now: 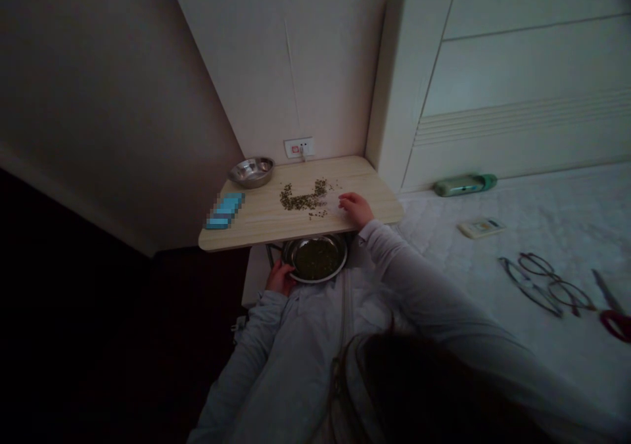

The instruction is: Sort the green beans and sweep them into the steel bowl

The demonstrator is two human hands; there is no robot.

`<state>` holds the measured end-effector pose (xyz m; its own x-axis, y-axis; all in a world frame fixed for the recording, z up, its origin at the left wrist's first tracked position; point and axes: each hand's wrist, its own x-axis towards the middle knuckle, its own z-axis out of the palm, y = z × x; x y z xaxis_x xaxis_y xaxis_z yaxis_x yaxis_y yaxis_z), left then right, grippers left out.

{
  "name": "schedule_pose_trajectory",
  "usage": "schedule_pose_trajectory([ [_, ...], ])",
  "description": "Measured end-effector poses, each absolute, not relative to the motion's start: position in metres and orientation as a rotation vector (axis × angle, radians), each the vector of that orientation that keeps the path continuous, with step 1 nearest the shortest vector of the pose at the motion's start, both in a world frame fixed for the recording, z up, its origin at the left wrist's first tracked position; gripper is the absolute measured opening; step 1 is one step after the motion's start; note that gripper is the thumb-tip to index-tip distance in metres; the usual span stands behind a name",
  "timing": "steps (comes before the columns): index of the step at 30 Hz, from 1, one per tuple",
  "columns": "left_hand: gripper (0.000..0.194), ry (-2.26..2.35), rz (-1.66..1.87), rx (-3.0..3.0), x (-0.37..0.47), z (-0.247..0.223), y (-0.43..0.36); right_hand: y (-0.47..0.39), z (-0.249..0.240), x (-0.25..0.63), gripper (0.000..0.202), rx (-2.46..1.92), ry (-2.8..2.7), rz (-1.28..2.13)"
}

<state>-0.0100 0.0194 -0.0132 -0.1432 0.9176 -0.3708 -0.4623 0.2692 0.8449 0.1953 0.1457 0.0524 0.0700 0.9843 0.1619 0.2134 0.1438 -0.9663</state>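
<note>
Small dark green beans (300,201) lie scattered in a curved patch on the wooden tabletop (261,217). Just right of them, my right hand (355,209) is low over the board, fingers slightly bent and apart, with nothing visible in them. My left hand (280,278) grips the left rim of a round metal bowl (341,270), which is below the table's front edge at my lap. A layer of greenish beans (315,259) covers the bowl's bottom. The far part of its rim is hidden under the tabletop.
A second metal bowl (251,172) stands at the table's back left, with a blurred blue phone-like object (225,211) before it. On the bed (444,253) to the right lie a green bottle (466,184), a pale remote-like object (480,227), glasses (537,283) and scissors (614,319).
</note>
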Motion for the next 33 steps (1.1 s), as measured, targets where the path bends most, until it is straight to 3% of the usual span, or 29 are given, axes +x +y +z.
schedule_pose_trajectory([
  [17, 0.031, 1.167, 1.296, 0.539, -0.009, -0.007, 0.018, 0.152, 0.050, 0.170, 0.024, -1.533, -1.550, 0.648],
  [33, 0.030, 1.160, 1.328, 0.492, -0.006, -0.006, 0.016, 0.148, 0.050, 0.172, 0.020, -1.444, -1.626, 0.710],
])
